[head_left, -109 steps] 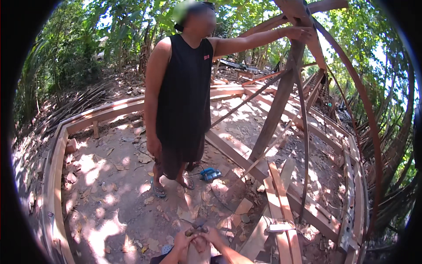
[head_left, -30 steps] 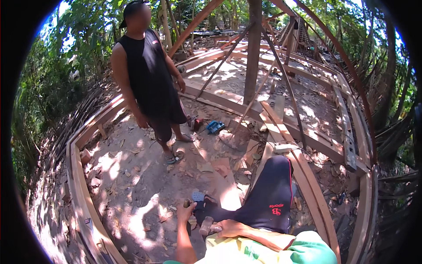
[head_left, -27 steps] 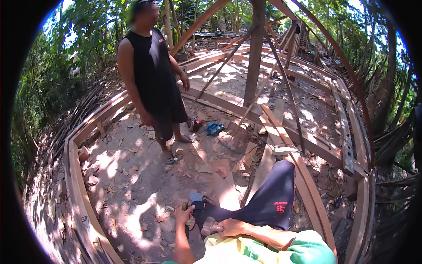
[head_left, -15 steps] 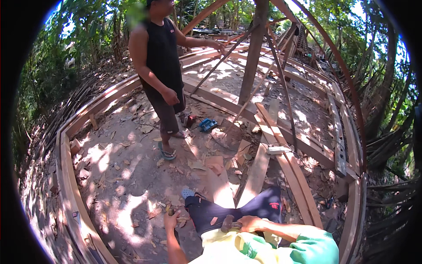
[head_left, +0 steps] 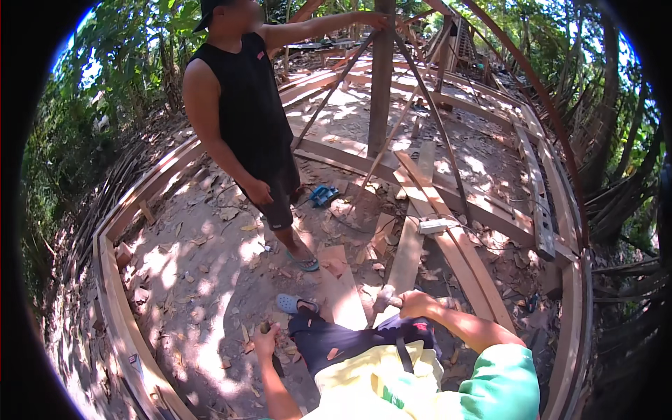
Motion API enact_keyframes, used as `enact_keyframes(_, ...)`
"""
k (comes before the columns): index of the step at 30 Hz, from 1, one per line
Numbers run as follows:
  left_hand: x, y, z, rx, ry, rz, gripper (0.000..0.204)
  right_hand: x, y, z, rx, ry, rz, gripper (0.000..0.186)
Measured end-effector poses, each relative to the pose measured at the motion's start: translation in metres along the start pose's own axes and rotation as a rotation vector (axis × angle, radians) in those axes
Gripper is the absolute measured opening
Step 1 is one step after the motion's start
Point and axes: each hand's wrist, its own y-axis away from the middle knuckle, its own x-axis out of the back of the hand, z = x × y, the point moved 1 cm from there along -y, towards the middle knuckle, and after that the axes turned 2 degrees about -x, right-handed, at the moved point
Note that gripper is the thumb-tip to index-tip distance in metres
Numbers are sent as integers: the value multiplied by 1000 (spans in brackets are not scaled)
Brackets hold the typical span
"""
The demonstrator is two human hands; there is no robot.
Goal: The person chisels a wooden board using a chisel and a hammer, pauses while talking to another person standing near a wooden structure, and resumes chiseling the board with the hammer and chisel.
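Note:
My right hand [head_left: 416, 304] is closed around the handle of a hammer [head_left: 385, 299] with a blunt brown head. It is held out in front of my right thigh, above the boards. My left hand [head_left: 264, 341] is closed on what looks like a chisel [head_left: 264, 327]; its handle end pokes out above the fist, and a dark strip shows below, beside my wrist. This hand is left of my dark shorts [head_left: 329, 341], over the leaf-strewn ground. Two boards, a wide plank [head_left: 343, 290] and a narrower plank [head_left: 404, 262], lie in front of my legs.
A co-worker [head_left: 245, 112] in black stands ahead on the left, one hand on an upright post [head_left: 380, 91] with slanted braces. A blue power tool [head_left: 323, 195] lies on the ground. Long timbers [head_left: 465, 273] lie to the right, a white block [head_left: 435, 225] on them. A timber frame [head_left: 115, 301] surrounds me.
My right hand has moved forward from my lap with the hammer. My left hand has shifted slightly. The co-worker has come nearer and raised an arm to the post.

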Motion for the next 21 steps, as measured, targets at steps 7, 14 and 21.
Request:
enact_keyframes(7, -45, -22, 35, -12, -315, -169, 32, -8, -46, 34, -139, -297, -10, 42)
enact_keyframes(14, -118, -7, 42, 136, -470, -491, 41, -111, -64, 63, -357, -615, 111, 25)
enact_keyframes(21, -156, -17, 4, 268, -435, -586, 51, -196, -99, 108, -427, -374, 121, 27)
